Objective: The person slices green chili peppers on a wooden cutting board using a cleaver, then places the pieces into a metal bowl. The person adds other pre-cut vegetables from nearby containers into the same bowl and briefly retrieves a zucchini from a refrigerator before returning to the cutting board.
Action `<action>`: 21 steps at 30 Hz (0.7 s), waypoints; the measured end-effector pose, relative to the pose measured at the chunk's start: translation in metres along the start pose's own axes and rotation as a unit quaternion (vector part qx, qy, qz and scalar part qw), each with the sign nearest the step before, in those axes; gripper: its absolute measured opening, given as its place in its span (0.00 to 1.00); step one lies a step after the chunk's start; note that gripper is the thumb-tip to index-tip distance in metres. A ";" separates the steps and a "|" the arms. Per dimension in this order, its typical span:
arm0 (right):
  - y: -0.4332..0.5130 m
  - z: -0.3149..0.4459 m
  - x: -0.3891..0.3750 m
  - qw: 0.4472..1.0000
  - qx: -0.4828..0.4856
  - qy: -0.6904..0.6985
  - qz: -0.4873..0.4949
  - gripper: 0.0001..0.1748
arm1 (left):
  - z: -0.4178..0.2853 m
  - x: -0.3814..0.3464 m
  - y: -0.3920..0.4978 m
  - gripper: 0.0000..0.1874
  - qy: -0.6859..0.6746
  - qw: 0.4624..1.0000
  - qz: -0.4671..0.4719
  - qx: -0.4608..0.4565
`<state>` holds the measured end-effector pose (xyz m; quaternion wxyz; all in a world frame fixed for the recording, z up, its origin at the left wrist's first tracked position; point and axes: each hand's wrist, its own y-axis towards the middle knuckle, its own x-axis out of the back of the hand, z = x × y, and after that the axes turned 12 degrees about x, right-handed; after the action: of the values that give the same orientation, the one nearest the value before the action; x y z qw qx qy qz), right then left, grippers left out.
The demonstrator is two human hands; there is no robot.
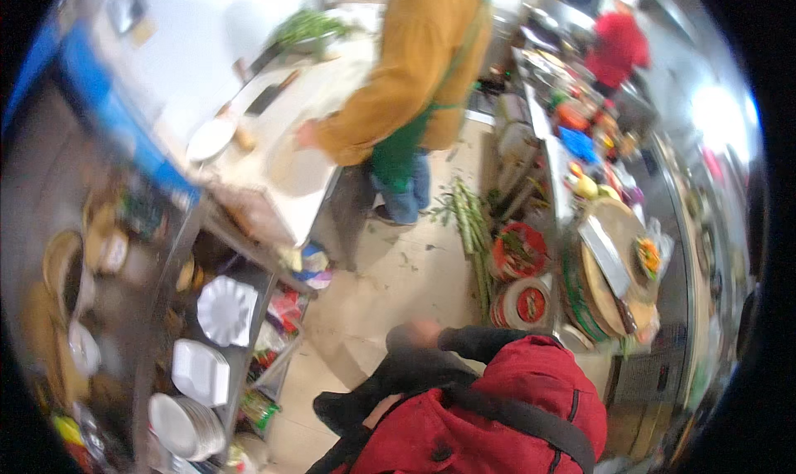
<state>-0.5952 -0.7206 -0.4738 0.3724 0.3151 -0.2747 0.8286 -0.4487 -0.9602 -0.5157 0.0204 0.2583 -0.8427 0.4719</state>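
My right hand is blurred at the end of a black sleeve, over my dark-clothed leg; its finger positions are unclear. A small patch of skin, apparently part of my left hand, shows beside my red top at the bottom. Its fingers are hidden. To the right, a cleaver lies across a thick round wooden chopping block. Long green stalks lie on the floor beside a red basket of greens. Left of me, a shelf holds a scalloped white dish, rectangular white dishes and stacked white plates.
A person in a mustard top and green apron stands at a white worktop, which holds a cleaver, a white plate and greens. Another person in red is farther back. Leaf scraps lie on the tiled floor.
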 end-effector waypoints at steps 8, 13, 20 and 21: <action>-0.167 0.117 0.212 0.934 -0.063 0.188 -0.297 0.10 | -0.176 0.096 -0.061 0.23 0.131 0.959 0.124 -0.220; -0.266 0.076 0.293 0.774 -0.180 0.007 -0.607 0.08 | -0.315 0.135 -0.040 0.20 0.312 0.912 0.130 -0.232; -0.390 0.072 0.316 0.635 -0.347 -0.059 -0.688 0.08 | -0.440 0.153 -0.023 0.14 0.404 0.834 0.149 -0.346; -0.401 0.067 0.314 0.617 -0.364 -0.070 -0.694 0.08 | -0.458 0.159 -0.016 0.14 0.371 0.870 0.139 -0.295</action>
<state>-0.4216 -0.3977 -0.1132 0.9006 0.3073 -0.2783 0.1306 -0.6752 -0.6641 -0.2051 0.3411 -0.0734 -0.9002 0.2605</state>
